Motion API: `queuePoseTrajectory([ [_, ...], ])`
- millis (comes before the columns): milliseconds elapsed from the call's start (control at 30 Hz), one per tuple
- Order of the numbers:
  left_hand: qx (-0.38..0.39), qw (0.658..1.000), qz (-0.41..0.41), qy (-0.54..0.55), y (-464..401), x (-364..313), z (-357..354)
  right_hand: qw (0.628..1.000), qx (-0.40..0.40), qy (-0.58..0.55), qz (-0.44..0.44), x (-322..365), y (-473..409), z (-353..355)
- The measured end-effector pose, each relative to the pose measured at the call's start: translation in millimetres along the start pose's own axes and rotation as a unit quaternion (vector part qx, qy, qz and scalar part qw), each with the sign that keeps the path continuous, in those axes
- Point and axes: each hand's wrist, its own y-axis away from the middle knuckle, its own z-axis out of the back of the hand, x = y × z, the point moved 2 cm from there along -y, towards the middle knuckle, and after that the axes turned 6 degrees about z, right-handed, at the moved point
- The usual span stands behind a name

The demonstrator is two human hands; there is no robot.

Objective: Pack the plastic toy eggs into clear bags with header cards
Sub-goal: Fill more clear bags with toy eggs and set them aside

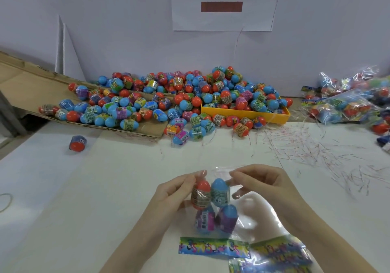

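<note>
I hold a clear bag point(242, 213) up over the white table, its mouth toward the top. My left hand point(175, 190) pinches the bag's upper left edge and my right hand point(263, 186) pinches the upper right. Inside are several toy eggs: an orange egg point(201, 195) and a blue egg point(220, 191) on top, two blue eggs with purple wraps point(217, 220) below. The bag's colourful header card point(213, 248) lies at its lower end near me. A big pile of loose blue and orange eggs point(168, 101) lies at the table's far side.
A yellow tray point(244, 115) holds eggs at the back. A cardboard sheet point(25, 85) slopes down at left, with one stray egg point(77, 143) near it. Filled bags point(346, 101) are piled at right. Thin twist ties point(316, 150) are scattered right of centre. More header-card bags point(272, 260) lie near me.
</note>
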Motion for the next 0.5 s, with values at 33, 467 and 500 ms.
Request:
queuePoseTrajectory([
  [33,-0.002,1.000,-0.002,-0.005,0.0,-0.1,0.1,1.000,-0.004,0.006,0.006,-0.3,0.7,0.9],
  [467,-0.035,0.999,-0.009,0.007,-1.7,2.7,2.1,0.999,-0.033,0.039,0.013,0.2,3.2,-2.4],
  [500,-0.033,0.999,-0.009,0.004,-1.7,2.5,1.1,0.999,-0.017,0.040,0.007,1.7,3.5,-4.4],
])
